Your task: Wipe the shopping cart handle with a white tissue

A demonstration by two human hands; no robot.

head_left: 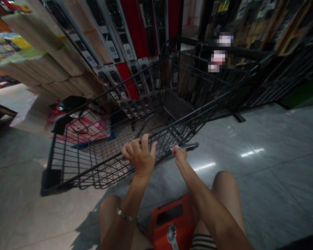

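A black wire shopping cart (57,178) stands sideways before me, its basket showing bare mesh. My left hand (141,156) rests on the near top rail, several fingers curled over it while the index finger and thumb stick out. Just right of it, my right hand (179,153) is closed in a pinch, close to the lower side of the cart. A small white piece (174,148), thin like paper or cloth, pokes out from its fingertips; most of it is hidden.
Packaged goods (127,52) hang on a rack behind the cart. Wrapped stacks (41,66) rise at left, near a pink bundle (88,126) beyond the mesh. An orange plastic thing (169,220) sits between my knees on the grey tiled floor (281,142). A patch above the cart's handle is pixelated.
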